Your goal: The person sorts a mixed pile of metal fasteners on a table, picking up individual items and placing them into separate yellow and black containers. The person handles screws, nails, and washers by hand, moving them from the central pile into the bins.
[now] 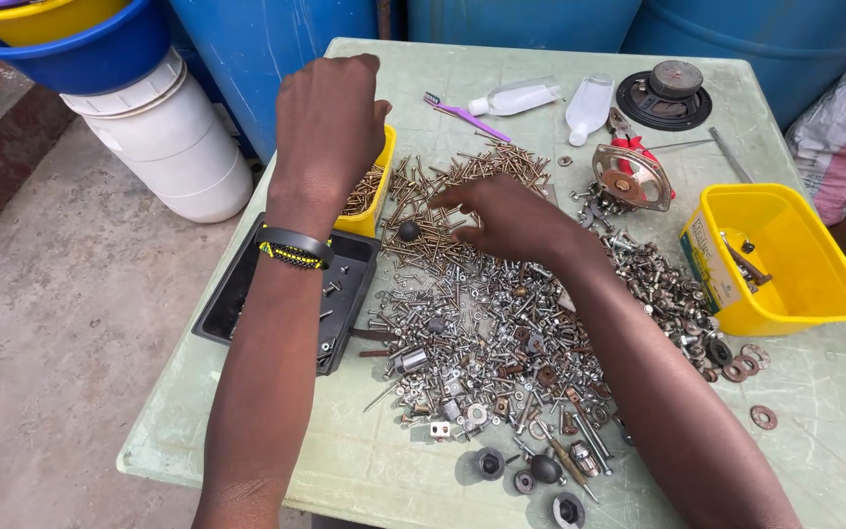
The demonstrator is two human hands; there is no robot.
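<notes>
1. Loose nuts and bolts [482, 372] heaped on the green table [364, 470].
2. Black tray [345, 294] holds few screws.
3. Left hand [330, 122], fingers curled, grip unclear, over small yellow tub [376, 201] of brass screws.
4. Right hand [511, 220] pinches at brass screw pile [443, 191].
5. Big yellow bin [785, 255] holds odd metal bits.

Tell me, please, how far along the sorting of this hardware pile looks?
Early on. Done: brass-coloured screws already lie in the small yellow container and a few pieces in the black tray. In hand: the left hand hovers over that container, and the right hand picks among the brass screws. Left: the big mixed pile of silver bolts and nuts on the table.
</notes>
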